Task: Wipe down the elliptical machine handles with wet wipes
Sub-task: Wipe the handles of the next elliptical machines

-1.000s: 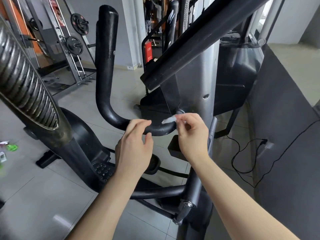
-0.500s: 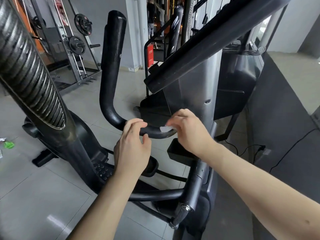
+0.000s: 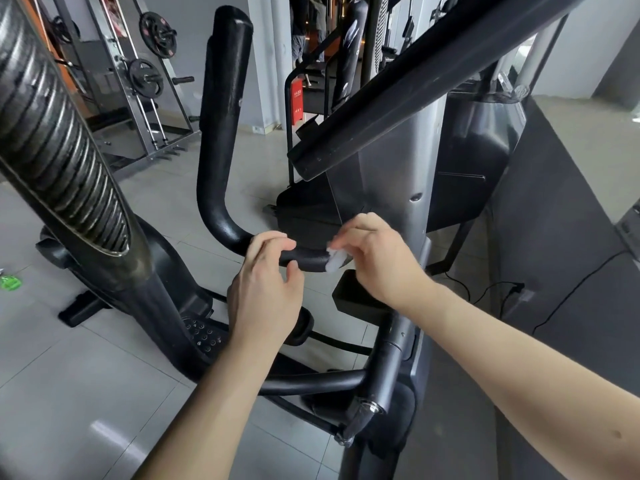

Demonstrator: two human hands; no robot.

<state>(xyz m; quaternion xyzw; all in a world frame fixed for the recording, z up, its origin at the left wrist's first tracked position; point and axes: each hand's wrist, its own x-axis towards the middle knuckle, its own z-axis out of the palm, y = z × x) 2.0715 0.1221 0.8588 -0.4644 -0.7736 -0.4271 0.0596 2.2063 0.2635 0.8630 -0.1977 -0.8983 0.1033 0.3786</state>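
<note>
The floor [image 3: 69, 393] has shiny grey tiles. A metal rack [image 3: 138, 98] with round weight plates [image 3: 157, 29] stands far back. A black cable [image 3: 512, 288] hangs right.

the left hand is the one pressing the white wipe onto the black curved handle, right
Not quite. In the head view it is the right hand that pinches the white wipe and presses it onto the black curved handle. The left hand has no wipe; its fingers curl over the handle just beside the wipe.
</note>
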